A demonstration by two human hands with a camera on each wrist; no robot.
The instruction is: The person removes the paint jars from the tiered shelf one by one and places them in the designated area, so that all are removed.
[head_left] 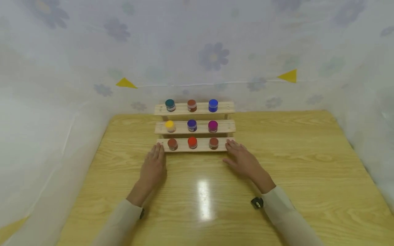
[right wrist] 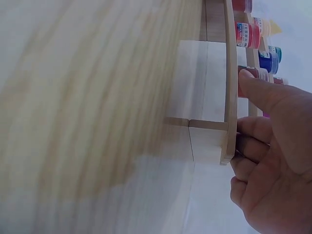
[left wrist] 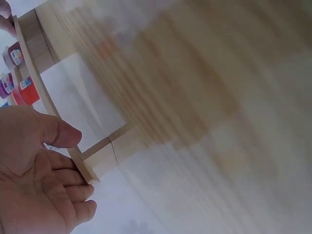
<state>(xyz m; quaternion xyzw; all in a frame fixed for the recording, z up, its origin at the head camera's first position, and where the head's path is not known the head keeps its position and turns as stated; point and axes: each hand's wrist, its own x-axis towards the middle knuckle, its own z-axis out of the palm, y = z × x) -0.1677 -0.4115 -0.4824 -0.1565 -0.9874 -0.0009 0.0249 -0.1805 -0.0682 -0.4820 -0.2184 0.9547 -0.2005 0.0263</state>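
Your rack (head_left: 202, 127) stands on the table (head_left: 295, 150) at the centre of the head view, with your left hand (head_left: 153, 165) and right hand (head_left: 244, 160) at the two ends of its lowest board (head_left: 202, 145). The left fingers lie straight and close together on the end, the right ones a little spread; neither hand seems to clamp the wood. If you push harder on one side, or lift one end, the rack could twist or tilt, and loose jars might slide off, since no raised edge shows on the boards. Watch your right thumb too — it overlaps the brown jar (head_left: 213, 143) at lower right of the rack, though from the right wrist view you can't tell whether it touches. A shove toward the top of the frame could bump the back against the curtain (head_left: 184, 41). All nine jars stand upright with lids on, colour showing in their sides: green (head_left: 170, 105), another brown (head_left: 192, 105) and blue (head_left: 213, 105) along the top; yellow (head_left: 170, 126), dark blue (head_left: 192, 125) and magenta (head_left: 212, 126) in the middle; a third brown (head_left: 172, 144) and red (head_left: 192, 142) below — left and centre.
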